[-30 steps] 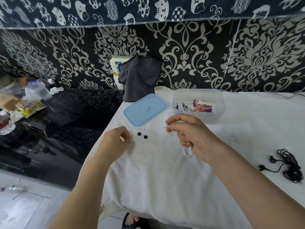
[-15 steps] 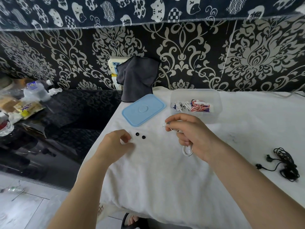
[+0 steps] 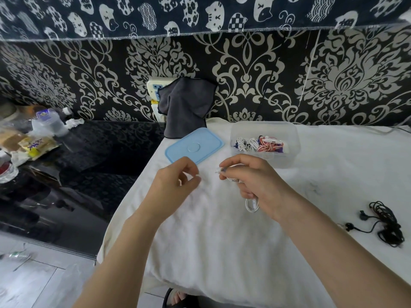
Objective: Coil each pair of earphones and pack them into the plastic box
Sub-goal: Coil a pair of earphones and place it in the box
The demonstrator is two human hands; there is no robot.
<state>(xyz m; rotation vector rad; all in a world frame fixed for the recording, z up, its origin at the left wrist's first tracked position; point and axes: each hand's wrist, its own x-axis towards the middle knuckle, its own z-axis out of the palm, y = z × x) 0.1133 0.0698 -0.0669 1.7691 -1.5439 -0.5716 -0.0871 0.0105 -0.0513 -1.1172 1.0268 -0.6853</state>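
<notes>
The right hand (image 3: pixel 255 183) grips a coil of white earphones (image 3: pixel 252 204) in front of the clear plastic box (image 3: pixel 264 130); a loop of cord hangs below the fingers, and one end projects from the pinch toward the left hand (image 3: pixel 178 183). The left hand, in front of the blue lid (image 3: pixel 193 145), has its fingers curled with thumb and fingertip close together; whether it holds anything cannot be determined.

Handling: the cord is judged light, limp and springy, so a released coil is likely to loosen. Hold it across the bundled turns, not by the earbuds or plug.

The box already holds several coiled pairs. A loose black pair (image 3: pixel 387 225) lies on the white worktop (image 3: pixel 222 241), well to the right of the box.

Change: the left hand has moved toward the right hand and now covers the two small black dots seen earlier beside it.
</notes>
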